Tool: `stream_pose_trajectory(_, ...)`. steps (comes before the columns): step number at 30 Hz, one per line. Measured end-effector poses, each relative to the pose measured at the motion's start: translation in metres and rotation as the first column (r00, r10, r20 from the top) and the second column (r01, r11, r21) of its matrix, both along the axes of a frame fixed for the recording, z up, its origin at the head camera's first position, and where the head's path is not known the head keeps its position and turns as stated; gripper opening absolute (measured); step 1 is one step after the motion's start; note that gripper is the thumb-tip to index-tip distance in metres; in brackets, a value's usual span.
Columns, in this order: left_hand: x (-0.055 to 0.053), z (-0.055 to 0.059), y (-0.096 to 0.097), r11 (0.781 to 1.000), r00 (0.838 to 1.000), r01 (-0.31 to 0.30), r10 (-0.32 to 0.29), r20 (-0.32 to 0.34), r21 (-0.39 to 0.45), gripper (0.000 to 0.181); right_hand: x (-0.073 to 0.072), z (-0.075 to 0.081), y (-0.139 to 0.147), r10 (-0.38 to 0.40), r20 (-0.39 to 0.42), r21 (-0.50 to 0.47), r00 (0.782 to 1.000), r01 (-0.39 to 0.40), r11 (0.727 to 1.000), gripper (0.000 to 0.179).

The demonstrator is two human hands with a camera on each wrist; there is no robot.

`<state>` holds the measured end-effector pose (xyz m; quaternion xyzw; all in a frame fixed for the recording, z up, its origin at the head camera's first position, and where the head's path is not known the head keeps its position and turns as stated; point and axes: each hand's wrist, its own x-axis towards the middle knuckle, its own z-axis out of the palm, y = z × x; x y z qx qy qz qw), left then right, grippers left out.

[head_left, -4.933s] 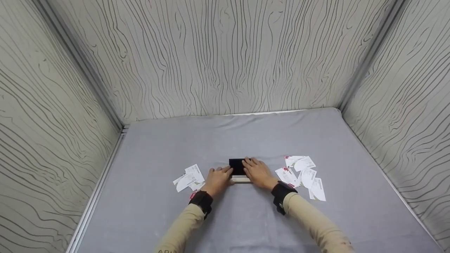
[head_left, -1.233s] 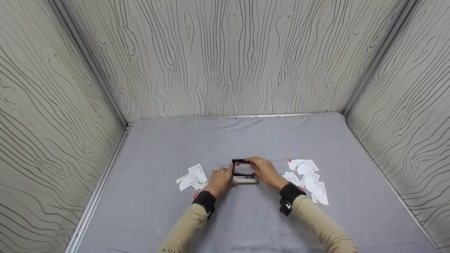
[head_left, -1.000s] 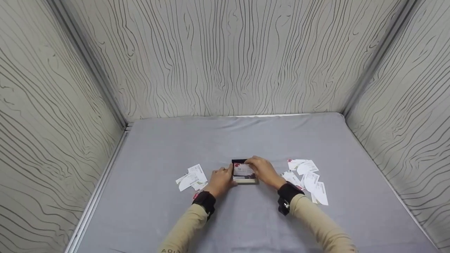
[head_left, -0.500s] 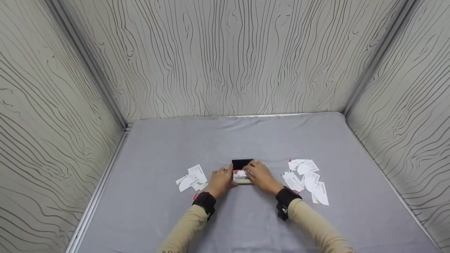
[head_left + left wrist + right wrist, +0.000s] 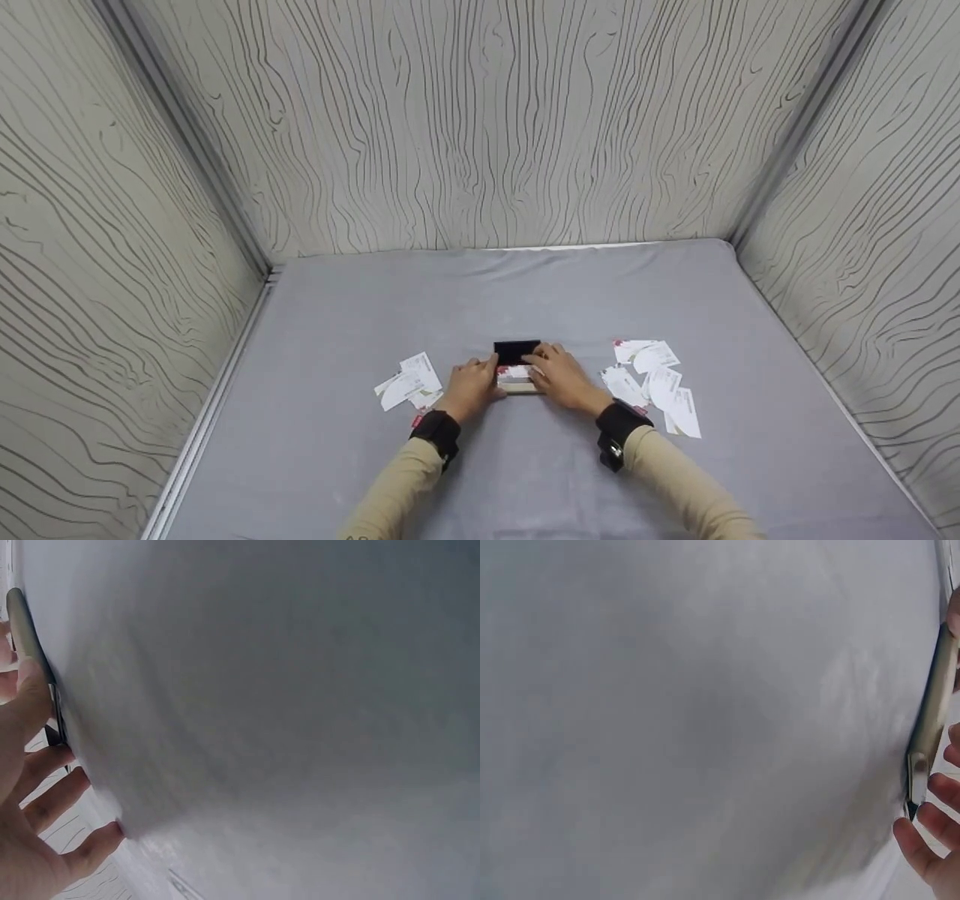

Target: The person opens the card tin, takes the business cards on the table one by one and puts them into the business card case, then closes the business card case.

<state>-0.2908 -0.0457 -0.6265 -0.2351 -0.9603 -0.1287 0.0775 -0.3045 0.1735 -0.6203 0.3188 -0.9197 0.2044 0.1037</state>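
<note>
A small card case (image 5: pixel 517 388), black inside with a cream front edge, stands open on the grey cloth between both hands. Its dark lid (image 5: pixel 514 352) leans up at the far side. A white card with red print (image 5: pixel 512 371) lies in the case, partly under the right fingers. My left hand (image 5: pixel 469 388) grips the left end, thumb at the front edge and forefinger by the lid. My right hand (image 5: pixel 564 381) rests over the right end, its fingertips on the card and near the lid. In the right wrist view, its fingers (image 5: pixel 913 847) are loosely spread beside the case (image 5: pixel 931 701).
Several loose white cards (image 5: pixel 409 381) lie overlapped to the left. More cards (image 5: pixel 661 386) are scattered to the right, close to the right wrist. Wood-patterned panels (image 5: pixel 480 127) enclose the back and sides of the cloth-covered table (image 5: pixel 360 300).
A second ago the right hand held the card tilted up before the lid. The card has since come down into the case, uncovering the black lid. The left hand has kept its hold.
</note>
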Motion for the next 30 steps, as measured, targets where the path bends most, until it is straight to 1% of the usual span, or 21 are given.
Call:
stream_pose_trajectory(4,0.0,0.0,0.001,1.0,1.0,-0.003,0.002,0.026,0.021,0.066,0.002,0.006,0.014,-0.031,0.004,0.033,1.0,0.031,0.999,0.027)
stream_pose_trajectory(7,0.002,0.001,0.001,0.999,1.0,-0.003,0.002,0.028,0.032,0.067,0.006,0.01,0.028,-0.051,0.011,0.059,0.999,0.05,0.997,0.027)
stream_pose_trajectory(12,0.002,0.0,0.0,0.999,1.0,0.012,-0.012,-0.002,0.032,0.064,0.013,0.016,0.05,-0.074,0.017,0.092,0.997,0.072,0.993,0.028)
stream_pose_trajectory(15,0.001,-0.001,-0.002,0.999,0.999,0.026,-0.025,-0.029,0.04,0.061,0.016,0.018,0.062,-0.081,-0.01,0.121,0.997,0.081,0.989,0.028)
stream_pose_trajectory(20,0.002,0.0,-0.006,0.993,0.996,0.067,-0.06,-0.07,0.096,0.058,0.019,0.02,0.078,-0.097,-0.047,0.164,0.994,0.103,0.981,0.03)
stream_pose_trajectory(21,0.0,-0.004,-0.006,0.992,0.993,0.079,-0.07,-0.094,0.103,0.058,0.02,0.02,0.081,-0.105,-0.047,0.167,0.993,0.111,0.98,0.03)
stream_pose_trajectory(22,0.0,-0.003,-0.007,0.99,0.992,0.088,-0.077,-0.098,0.111,0.057,0.021,0.02,0.085,-0.112,-0.049,0.169,0.993,0.119,0.978,0.031)
stream_pose_trajectory(26,0.002,-0.002,-0.006,0.989,0.992,0.093,-0.082,-0.095,0.115,0.057,0.026,0.022,0.1,-0.15,-0.03,0.175,0.988,0.153,0.973,0.035)
stream_pose_trajectory(27,0.002,-0.002,-0.005,0.99,0.993,0.088,-0.078,-0.09,0.11,0.057,0.027,0.022,0.104,-0.159,-0.023,0.179,0.987,0.161,0.971,0.037)
stream_pose_trajectory(28,0.004,0.003,-0.005,0.991,0.995,0.079,-0.072,-0.069,0.108,0.056,0.029,0.023,0.108,-0.171,-0.014,0.184,0.985,0.17,0.968,0.038)
stream_pose_trajectory(30,0.005,0.004,-0.004,0.993,0.996,0.067,-0.062,-0.059,0.095,0.056,0.032,0.023,0.115,-0.194,0.0,0.19,0.981,0.19,0.963,0.041)
